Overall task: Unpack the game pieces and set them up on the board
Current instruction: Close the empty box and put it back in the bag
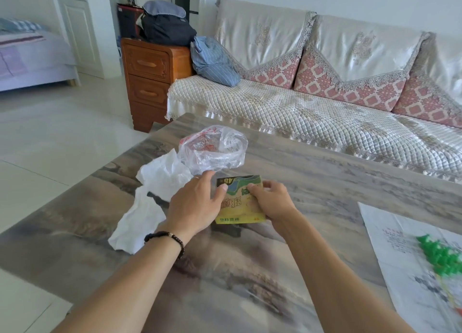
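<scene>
Marbled bench before sofa. Left hand, right hand both gripped game packet. Green pieces blurred, board sheet cut off.

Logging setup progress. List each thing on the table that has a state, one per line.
Game box: shut, held in both hands.
Left hand: gripping the box.
Right hand: gripping the box.
Plastic bag: open, crumpled.
Paper board: unfolded flat.
Green pieces: already on the board.

I see a small yellow-green game box with printed characters above the table, a paper board at right carrying clustered green pieces.
</scene>
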